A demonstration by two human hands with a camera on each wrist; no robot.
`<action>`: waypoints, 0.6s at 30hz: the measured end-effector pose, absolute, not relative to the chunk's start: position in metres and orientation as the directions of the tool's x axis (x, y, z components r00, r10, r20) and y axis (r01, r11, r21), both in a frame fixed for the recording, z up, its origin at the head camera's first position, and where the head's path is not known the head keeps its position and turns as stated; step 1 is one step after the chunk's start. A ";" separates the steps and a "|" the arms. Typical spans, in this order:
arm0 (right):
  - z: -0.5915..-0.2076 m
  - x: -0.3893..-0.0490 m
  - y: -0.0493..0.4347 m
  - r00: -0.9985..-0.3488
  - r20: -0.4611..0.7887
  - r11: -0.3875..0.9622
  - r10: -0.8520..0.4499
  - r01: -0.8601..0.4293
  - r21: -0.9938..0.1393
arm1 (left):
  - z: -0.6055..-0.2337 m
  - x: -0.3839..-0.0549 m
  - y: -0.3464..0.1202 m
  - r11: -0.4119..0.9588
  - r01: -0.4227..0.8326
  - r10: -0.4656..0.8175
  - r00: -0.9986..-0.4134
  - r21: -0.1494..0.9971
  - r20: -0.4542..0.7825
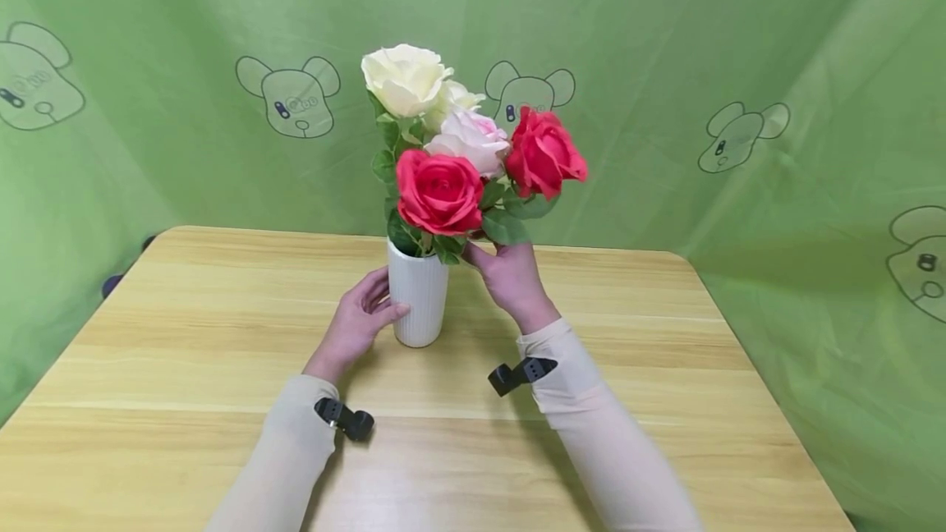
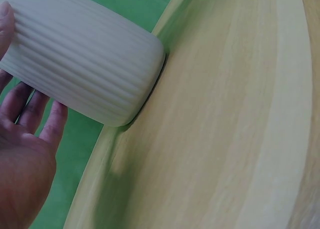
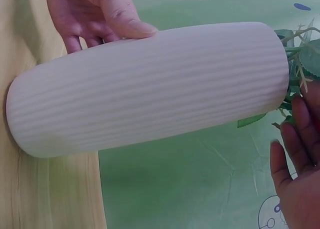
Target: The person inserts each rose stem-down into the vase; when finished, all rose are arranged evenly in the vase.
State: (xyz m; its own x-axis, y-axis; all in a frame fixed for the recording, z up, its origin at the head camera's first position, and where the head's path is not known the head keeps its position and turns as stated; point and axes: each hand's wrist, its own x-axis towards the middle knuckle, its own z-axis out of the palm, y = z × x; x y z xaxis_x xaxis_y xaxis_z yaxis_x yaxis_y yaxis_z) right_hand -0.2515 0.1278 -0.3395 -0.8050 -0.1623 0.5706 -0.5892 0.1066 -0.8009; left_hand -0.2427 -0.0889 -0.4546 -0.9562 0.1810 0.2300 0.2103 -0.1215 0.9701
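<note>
A white ribbed vase (image 1: 418, 298) stands upright on the table, holding several roses. My left hand (image 1: 358, 323) grips its left side, the thumb lying on the near face and the fingers (image 2: 52, 121) around the far side. Up at the vase mouth, my right hand (image 1: 513, 279) is among the leaves (image 1: 505, 226), below the right red rose (image 1: 545, 153). Leaves hide some of its fingertips, so whether it pinches a stem cannot be seen. Another red rose (image 1: 440, 192) faces forward; a pale pink rose (image 1: 470, 140) and a cream rose (image 1: 405, 79) rise behind it.
The vase is on a light wooden table (image 1: 606, 433) with rounded far corners. Green curtains (image 1: 636, 15) printed with cartoon bear heads surround it at the back and sides. A dark object (image 1: 111, 284) shows beyond the table's left edge.
</note>
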 end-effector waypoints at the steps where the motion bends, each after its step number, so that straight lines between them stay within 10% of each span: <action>1: -0.340 -0.251 0.129 -0.808 0.566 0.106 -0.165 -0.585 -0.804 | -0.455 -0.243 -0.089 -0.119 0.210 0.182 -0.956 0.971 0.229; 18: -0.377 -0.236 0.145 -0.882 0.362 0.407 -0.301 -0.462 -0.788 | -0.456 -0.235 -0.093 0.065 0.257 0.177 -0.954 0.964 0.242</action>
State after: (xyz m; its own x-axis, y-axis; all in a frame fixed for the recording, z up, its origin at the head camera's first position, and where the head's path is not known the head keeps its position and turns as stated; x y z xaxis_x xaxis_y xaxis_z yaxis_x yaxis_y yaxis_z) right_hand -0.2360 0.1452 -0.3766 -0.8824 -0.3006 0.3618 -0.4618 0.4068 -0.7882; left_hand -0.2350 -0.0931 -0.4561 -0.9539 0.1772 0.2423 0.2570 0.0649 0.9642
